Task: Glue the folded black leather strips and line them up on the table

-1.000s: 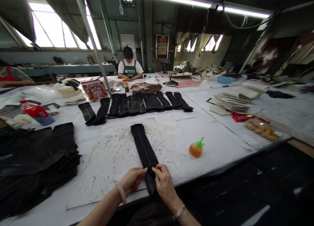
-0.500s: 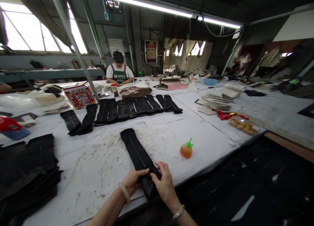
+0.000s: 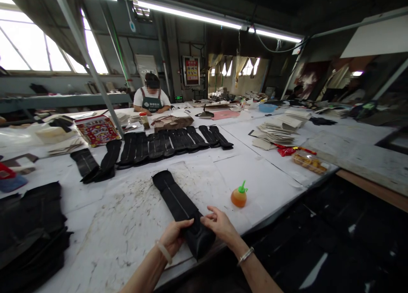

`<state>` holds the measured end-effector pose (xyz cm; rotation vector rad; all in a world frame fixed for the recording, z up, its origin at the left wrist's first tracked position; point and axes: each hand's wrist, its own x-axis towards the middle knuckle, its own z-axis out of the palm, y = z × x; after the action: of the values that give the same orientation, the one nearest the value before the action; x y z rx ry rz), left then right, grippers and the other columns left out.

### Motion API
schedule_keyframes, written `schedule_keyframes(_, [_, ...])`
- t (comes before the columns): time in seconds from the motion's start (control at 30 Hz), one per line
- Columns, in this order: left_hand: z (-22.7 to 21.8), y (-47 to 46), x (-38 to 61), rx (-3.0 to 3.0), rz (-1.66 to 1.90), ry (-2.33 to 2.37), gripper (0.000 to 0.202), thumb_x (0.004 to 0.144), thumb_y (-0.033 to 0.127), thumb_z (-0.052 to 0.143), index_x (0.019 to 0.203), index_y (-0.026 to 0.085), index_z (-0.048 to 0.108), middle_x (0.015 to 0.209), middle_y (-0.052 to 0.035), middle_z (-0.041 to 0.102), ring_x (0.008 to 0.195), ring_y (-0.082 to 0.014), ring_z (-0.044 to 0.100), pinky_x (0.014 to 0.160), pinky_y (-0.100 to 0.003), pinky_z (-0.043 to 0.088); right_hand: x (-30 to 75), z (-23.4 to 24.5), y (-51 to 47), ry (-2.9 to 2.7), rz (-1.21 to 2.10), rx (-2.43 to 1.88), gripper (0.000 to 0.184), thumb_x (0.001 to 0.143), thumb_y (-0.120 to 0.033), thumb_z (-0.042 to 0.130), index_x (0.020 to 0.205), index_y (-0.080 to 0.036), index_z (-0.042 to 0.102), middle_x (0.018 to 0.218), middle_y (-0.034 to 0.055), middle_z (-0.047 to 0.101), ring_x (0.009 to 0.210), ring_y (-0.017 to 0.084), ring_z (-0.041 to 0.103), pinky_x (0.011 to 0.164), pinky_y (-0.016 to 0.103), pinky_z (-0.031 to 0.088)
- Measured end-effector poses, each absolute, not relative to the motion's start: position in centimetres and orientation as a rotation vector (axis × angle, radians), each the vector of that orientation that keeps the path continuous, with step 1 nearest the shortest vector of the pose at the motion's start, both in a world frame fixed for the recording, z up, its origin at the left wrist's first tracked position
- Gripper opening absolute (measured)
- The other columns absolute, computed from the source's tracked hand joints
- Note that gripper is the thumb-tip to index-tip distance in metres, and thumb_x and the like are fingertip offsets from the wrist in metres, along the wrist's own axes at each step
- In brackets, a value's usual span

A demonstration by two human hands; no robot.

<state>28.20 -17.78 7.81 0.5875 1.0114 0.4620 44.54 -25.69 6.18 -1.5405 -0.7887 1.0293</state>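
Observation:
A long black fabric piece (image 3: 176,199) with a pale centre seam lies on the white table (image 3: 274,182), running from the middle toward me. My left hand (image 3: 174,236) grips its near end from the left, fingers curled over the edge. My right hand (image 3: 219,225) rests at the right side of the same end, fingers partly spread and touching the fabric. An orange squeeze bottle (image 3: 239,196) with a green cap stands just to the right.
A row of several similar black pieces (image 3: 149,145) lies further back. A dark fabric stack (image 3: 28,225) sits at the left. Paper stacks (image 3: 277,129) and a snack tray (image 3: 310,162) are at the right. A person in an apron (image 3: 151,98) sits at the far side.
My view swung right and down a little. The strip's near end has been lifted and bunched. My right hand has loosened from a pinch to spread fingers.

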Motion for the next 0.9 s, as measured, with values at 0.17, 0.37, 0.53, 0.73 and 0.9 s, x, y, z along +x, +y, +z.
schedule_keyframes(0.17, [7.9, -17.8, 27.4, 0.735, 0.392, 1.031, 0.02, 0.069, 0.018, 0.075, 0.087, 0.011, 0.07, 0.083, -0.0089, 0.075, 0.068, -0.017, 0.069, 0.066, -0.026, 0.056, 42.7, 6.5, -23.2, -0.831, 1.298, -1.491, 0.028, 0.049, -0.021, 0.079, 0.072, -0.014, 0.064, 0.06, -0.001, 0.067, 0.056, 0.017, 0.062, 0.05, 0.024, 0.046])
schedule_keyframes(0.37, [8.0, -16.0, 24.8, 1.54, -0.15, 1.24, 0.062, 0.073, 0.07, 0.056, 0.039, 0.017, 0.052, 0.038, -0.0068, 0.054, 0.035, -0.016, 0.051, 0.039, -0.027, 0.039, 42.2, 5.6, -23.0, -0.809, 1.305, -1.497, 0.027, 0.048, -0.017, 0.075, 0.061, -0.018, 0.051, 0.053, -0.0073, 0.057, 0.051, 0.011, 0.052, 0.047, 0.021, 0.038])
schedule_keyframes(0.53, [9.9, -14.1, 25.7, 2.199, 0.232, 1.05, 0.033, 0.059, 0.049, 0.078, 0.074, 0.02, 0.07, 0.075, -0.005, 0.07, 0.069, -0.0217, 0.063, 0.066, -0.03, 0.047, 42.3, 5.0, -23.1, -0.844, 1.228, -1.523, 0.028, 0.046, -0.013, 0.078, 0.062, -0.017, 0.054, 0.053, -0.0087, 0.053, 0.055, 0.011, 0.049, 0.049, 0.02, 0.034])
schedule_keyframes(0.73, [10.4, -10.6, 29.4, 2.282, -0.057, 0.428, 0.069, 0.044, 0.039, 0.087, 0.109, 0.028, 0.068, 0.115, -0.0054, 0.064, 0.103, -0.0281, 0.06, 0.089, -0.032, 0.043, 42.4, 4.8, -23.4, -0.88, 1.138, -1.555, 0.025, 0.046, -0.014, 0.079, 0.064, -0.016, 0.061, 0.057, -0.0069, 0.057, 0.06, 0.013, 0.053, 0.054, 0.022, 0.037])
schedule_keyframes(0.9, [9.3, -8.8, 31.5, 2.386, -0.294, 0.382, 0.056, 0.038, 0.041, 0.088, 0.089, 0.025, 0.071, 0.087, -0.0015, 0.065, 0.081, -0.0238, 0.061, 0.07, -0.03, 0.046, 42.7, 5.1, -25.4, -0.853, 1.04, -1.582, 0.018, 0.063, -0.03, 0.073, 0.072, -0.016, 0.067, 0.06, 0.0, 0.064, 0.059, 0.017, 0.058, 0.053, 0.026, 0.042])
